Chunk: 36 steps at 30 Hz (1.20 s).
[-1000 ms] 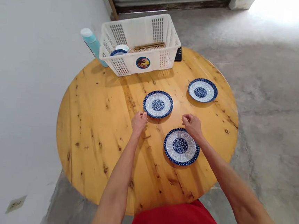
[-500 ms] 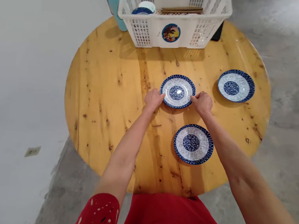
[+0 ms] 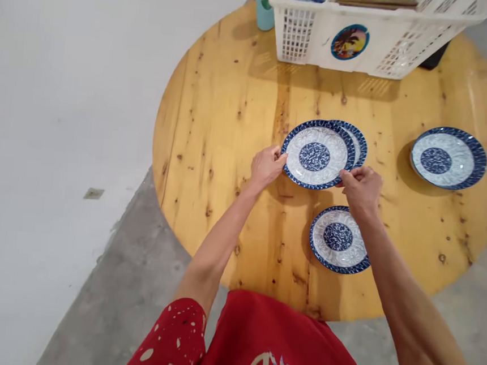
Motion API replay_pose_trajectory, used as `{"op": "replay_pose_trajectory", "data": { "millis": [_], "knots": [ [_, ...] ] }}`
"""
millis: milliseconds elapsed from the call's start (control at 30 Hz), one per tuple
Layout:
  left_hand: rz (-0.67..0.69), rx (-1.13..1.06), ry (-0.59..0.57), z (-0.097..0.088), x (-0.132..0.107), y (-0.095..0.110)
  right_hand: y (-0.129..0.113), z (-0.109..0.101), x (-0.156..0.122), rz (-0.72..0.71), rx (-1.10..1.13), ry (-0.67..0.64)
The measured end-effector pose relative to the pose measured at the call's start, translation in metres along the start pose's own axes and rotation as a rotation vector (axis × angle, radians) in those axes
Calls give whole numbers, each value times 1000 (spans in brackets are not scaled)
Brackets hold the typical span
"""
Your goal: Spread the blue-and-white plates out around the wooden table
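Observation:
A blue-and-white patterned plate [image 3: 314, 156] is gripped at its left rim by my left hand [image 3: 267, 166] and at its lower right rim by my right hand [image 3: 361, 188]. It overlaps a second plate [image 3: 360, 143] of the same pattern, whose right edge shows behind it. Closer to me, another matching plate [image 3: 337, 237] lies on the table, its right edge hidden by my right forearm. Off to the right sits a deeper blue-rimmed dish [image 3: 445, 158].
A white plastic basket [image 3: 310, 52] with a round sticker stands at the back of the round wooden table [image 3: 215, 117]. It holds a blue-rimmed dish and wooden sticks. A turquoise bottle [image 3: 264, 14] is at its left, a black object [image 3: 434, 57] at its right.
The held plate has been lifted and shifted left, uncovering part of a second plate underneath. Both hands moved with it. The view has turned left, so the scene sits further right.

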<state>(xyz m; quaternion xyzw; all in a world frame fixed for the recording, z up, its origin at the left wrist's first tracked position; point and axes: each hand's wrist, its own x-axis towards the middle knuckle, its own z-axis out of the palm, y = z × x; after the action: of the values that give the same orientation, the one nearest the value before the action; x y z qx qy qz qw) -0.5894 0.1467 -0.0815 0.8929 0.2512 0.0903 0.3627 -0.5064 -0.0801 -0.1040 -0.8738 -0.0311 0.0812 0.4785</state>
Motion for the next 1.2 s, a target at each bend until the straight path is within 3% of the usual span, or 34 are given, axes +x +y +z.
{"op": "replay_pose_trajectory", "data": {
  "millis": [133, 300, 400, 533, 767, 1200],
  "knots": [
    [-50, -13, 38, -37, -51, -42, -13, 34, -55, 56, 193, -112],
    [-140, 30, 27, -74, -104, -93, -17, 78, -121, 87, 247, -322],
    [-174, 57, 17, -90, -126, -116, -17, 96, -152, 121, 227, -383],
    [-197, 50, 9, -100, -143, -137, -15, 113, -178, 94, 192, -367],
    [-157, 44, -3, -102, -146, -161, -14, 130, -200, 120, 230, -334],
    [15, 132, -56, -116, -102, -178, -30, 157, -213, 173, 254, -244]
  ]
}}
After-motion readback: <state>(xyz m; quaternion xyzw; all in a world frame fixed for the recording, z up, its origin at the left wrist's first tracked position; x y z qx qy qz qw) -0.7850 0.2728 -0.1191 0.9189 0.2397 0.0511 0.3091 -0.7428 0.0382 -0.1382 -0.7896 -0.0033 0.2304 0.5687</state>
